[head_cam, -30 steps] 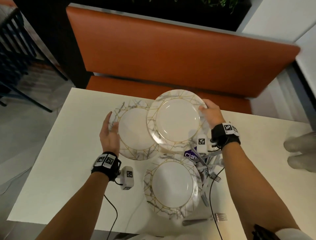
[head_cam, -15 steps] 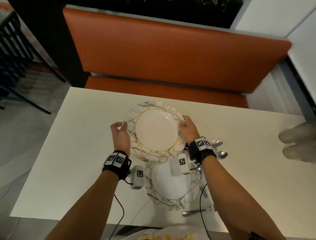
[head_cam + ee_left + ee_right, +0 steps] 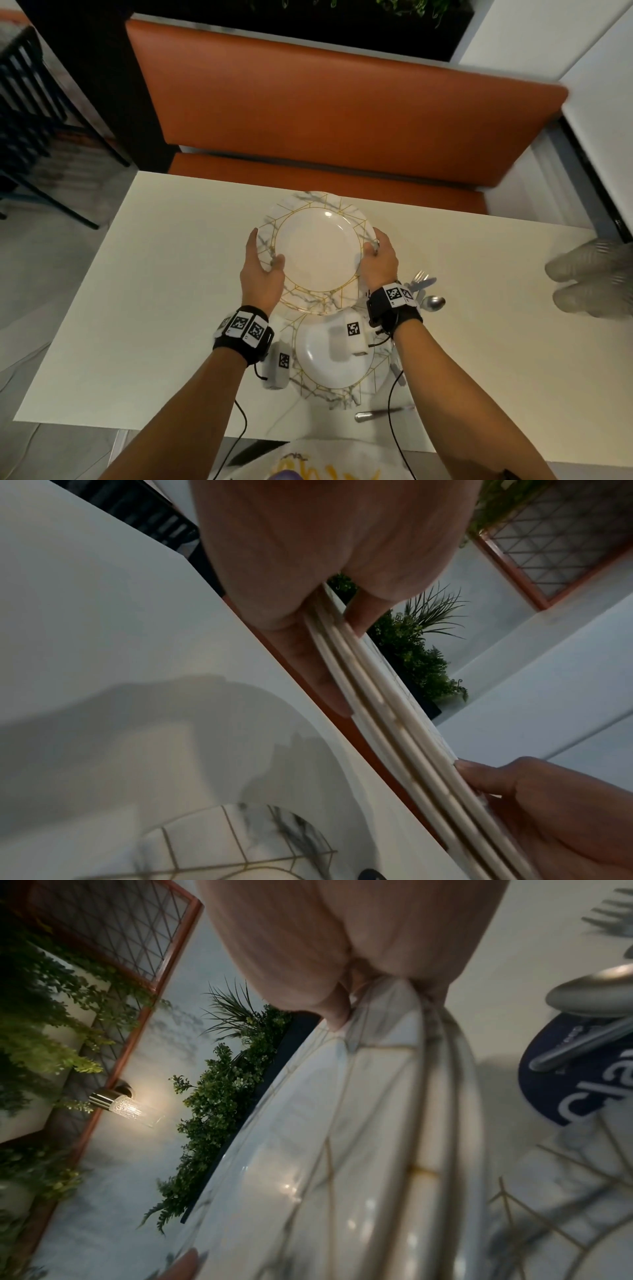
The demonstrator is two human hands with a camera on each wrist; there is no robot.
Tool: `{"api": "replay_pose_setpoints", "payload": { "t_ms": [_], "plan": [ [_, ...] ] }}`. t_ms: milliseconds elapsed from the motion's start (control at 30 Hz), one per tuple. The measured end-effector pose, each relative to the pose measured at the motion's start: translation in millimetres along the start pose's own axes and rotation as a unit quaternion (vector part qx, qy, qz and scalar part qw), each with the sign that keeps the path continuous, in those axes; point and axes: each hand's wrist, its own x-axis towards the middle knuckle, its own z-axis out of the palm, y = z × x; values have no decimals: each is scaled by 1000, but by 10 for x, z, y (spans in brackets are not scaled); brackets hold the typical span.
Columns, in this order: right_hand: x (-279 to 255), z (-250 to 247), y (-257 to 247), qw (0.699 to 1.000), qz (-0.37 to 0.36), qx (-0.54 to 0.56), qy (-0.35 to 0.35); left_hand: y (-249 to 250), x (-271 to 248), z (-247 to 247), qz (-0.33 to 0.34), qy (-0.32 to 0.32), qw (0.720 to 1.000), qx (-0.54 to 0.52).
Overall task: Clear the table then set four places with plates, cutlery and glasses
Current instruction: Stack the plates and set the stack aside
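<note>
1. While I am standing at the near edge of the white table, I am holding a stack of plates between both hands, lifted above the tabletop
2. My left hand is gripping the stack's left rim, thumb lying on the top plate and fingers curling underneath; the left wrist view is showing three rims pressed together
3. My right hand is clamping the opposite rim, thumb on top
4. Another plate is lying flat on the table just nearer to me, partly hidden by my wrist cameras
5. Cutlery is sitting to the right of my right wrist: a fork, a spoon, and a dark blue packet under them; I cannot tell what else is lying there
6. Clear glasses are blurring at the table's far right edge, well apart from the plates
7. An orange bench is running along the far side of the table
</note>
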Motion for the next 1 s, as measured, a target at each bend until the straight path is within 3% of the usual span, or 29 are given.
{"api": "replay_pose_setpoints", "payload": {
  "t_ms": [300, 433, 567, 633, 700, 800, 900, 1000],
  "plan": [
    [3, -349, 232, 991, -25, -5, -128, -180, -292, 228, -61, 102, 980, -162],
    [-120, -453, 363, 987, -43, -3, -153, -308, -469, 300, -54, 106, 980, -157],
    [-59, -627, 502, 971, -36, 11, -237, -387, -621, 221, -29, 156, 980, -120],
    [-14, -665, 594, 969, -45, -32, -241, -398, -691, 150, -13, 171, 981, -94],
    [9, -622, 736, 965, -78, -156, -194, -442, -757, 59, 0, 183, 980, -81],
    [-37, -497, 941, 907, -121, -343, -211, -518, -887, -73, -1, 208, 974, -85],
    [-82, -394, 1058, 845, -137, -453, -250, -588, -986, -208, -8, 237, 968, -84],
    [-106, -310, 1109, 834, -131, -473, -252, -632, -1040, -327, -12, 253, 964, -84]
  ]
}}
